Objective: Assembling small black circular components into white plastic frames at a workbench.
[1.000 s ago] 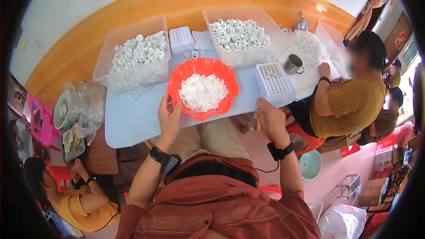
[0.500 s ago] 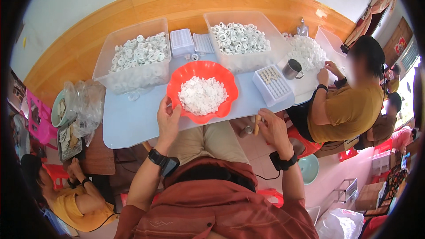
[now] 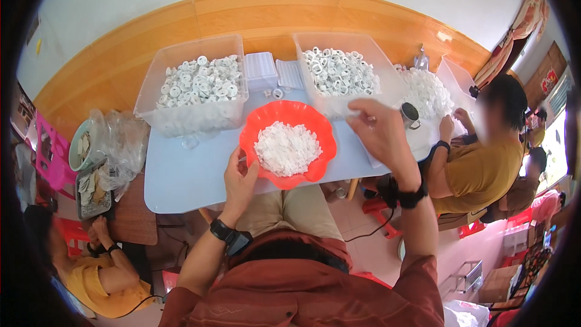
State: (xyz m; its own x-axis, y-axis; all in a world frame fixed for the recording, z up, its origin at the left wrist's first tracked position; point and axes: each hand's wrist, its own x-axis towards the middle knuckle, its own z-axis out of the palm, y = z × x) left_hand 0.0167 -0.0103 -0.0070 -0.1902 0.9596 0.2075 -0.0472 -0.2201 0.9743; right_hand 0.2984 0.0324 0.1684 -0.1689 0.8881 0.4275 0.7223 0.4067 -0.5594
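Note:
A red scalloped bowl [image 3: 327,145] sits at the near edge of the light blue table. Small white plastic pieces [image 3: 288,149] are heaped inside it. My left hand [image 3: 241,175] grips the bowl's left rim, with the thumb at the edge and the other fingers partly hidden behind it. Above the table to the right, my right hand [image 3: 384,133] is raised with its fingers bent and apart, and nothing shows in it. It covers most of a white block-shaped tray, of which only a lower corner [image 3: 370,156] shows.
Two clear bins [image 3: 196,114] [image 3: 387,63] of white ring-shaped parts stand at the back, with a white perforated rack [image 3: 261,72] between them. A metal mug [image 3: 410,115] is at right, near a pile of clear pieces [image 3: 426,92]. A co-worker [image 3: 478,169] sits at right, another [image 3: 103,278] at lower left.
My right hand has risen from the table's near edge and moved forward over the white tray. The left hand keeps its hold on the bowl. The whole view has shifted slightly.

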